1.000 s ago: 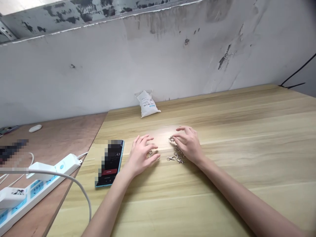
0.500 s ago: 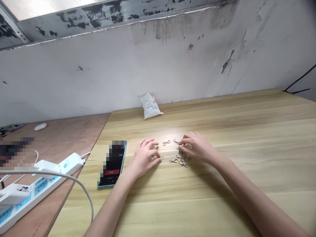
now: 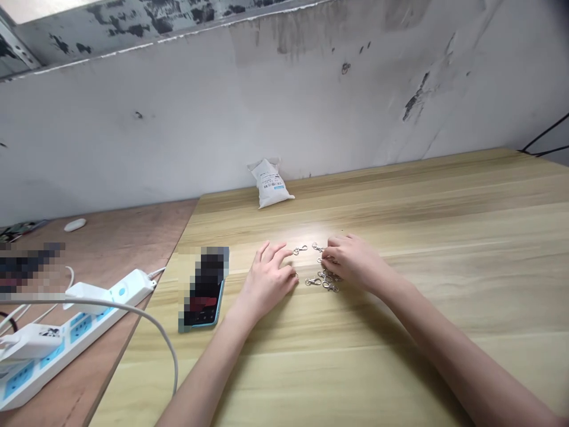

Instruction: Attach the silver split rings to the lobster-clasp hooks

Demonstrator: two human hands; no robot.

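Observation:
Several small silver clasps (image 3: 323, 277) lie in a loose heap on the light wooden table (image 3: 400, 332). One clasp (image 3: 300, 250) lies apart, just beyond my left fingertips. My left hand (image 3: 269, 279) rests palm down with the fingers stretched out, covering the rings beneath it. My right hand (image 3: 353, 262) lies on the right side of the heap, its fingers curled and pinched together at the clasps; what it holds is too small to make out.
A phone (image 3: 205, 288) in a blue case lies left of my left hand. A white pouch (image 3: 269, 182) stands against the wall. On the darker table to the left lie a white power strip (image 3: 66, 332) with cables and a small white object (image 3: 74, 225).
My left hand has slid forward and right over the rings, its fingers reaching the lone clasp. My right hand has stayed at the heap with its fingers closed tighter.

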